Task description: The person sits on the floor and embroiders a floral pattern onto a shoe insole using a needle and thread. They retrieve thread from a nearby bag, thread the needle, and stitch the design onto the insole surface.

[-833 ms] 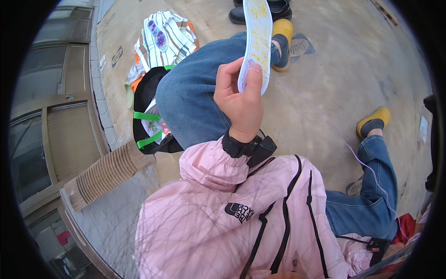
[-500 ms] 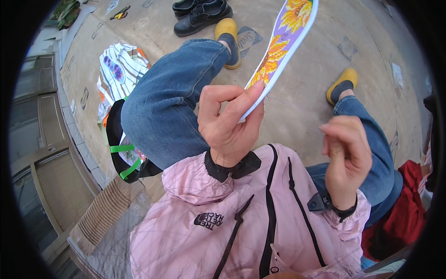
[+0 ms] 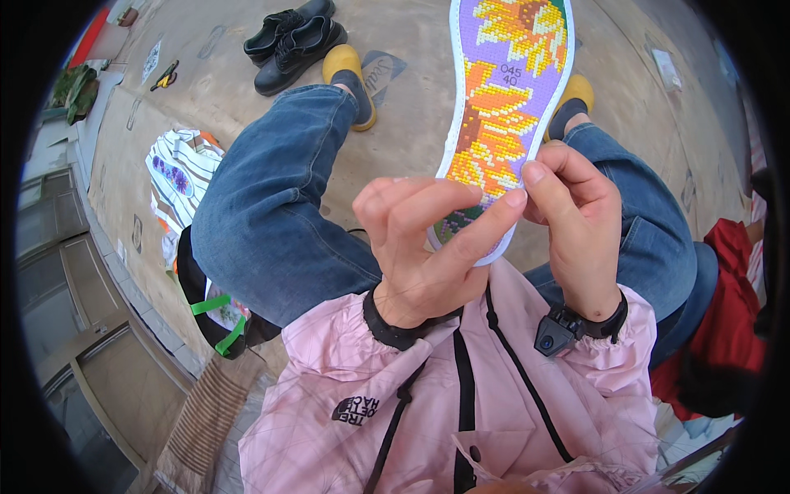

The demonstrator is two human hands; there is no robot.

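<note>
Insole [image 3: 502, 107]: it is at upper centre, face toward you, its top end cut off by the frame. Your left hand [image 3: 432, 239] pinches its lower end between thumb and fingers; your right hand [image 3: 576, 218] has thumb and fingertips at its right edge, lightly gripping as far as can be told. Yellow flowers fill much of the visible face, and white trim lines both sides, so the decoration looks largely finished; whether any work is left cannot be told, and the back is hidden.

Below your wrists is your jacket [image 3: 527, 387]. Your jeans [image 3: 271, 206] flank the hands, bounding sideways room at the knees; the bare floor [image 3: 403, 140] between them lies open. Beyond your left knee sits a bag [image 3: 188, 263], with a striped cloth [image 3: 197, 148] bearing a second insole [image 3: 171, 174]. Red cloth [image 3: 728, 288] lies at right. Farther off, upper left, are black shoes [image 3: 300, 62] and scissors [image 3: 167, 78], well apart from your hands.
</note>
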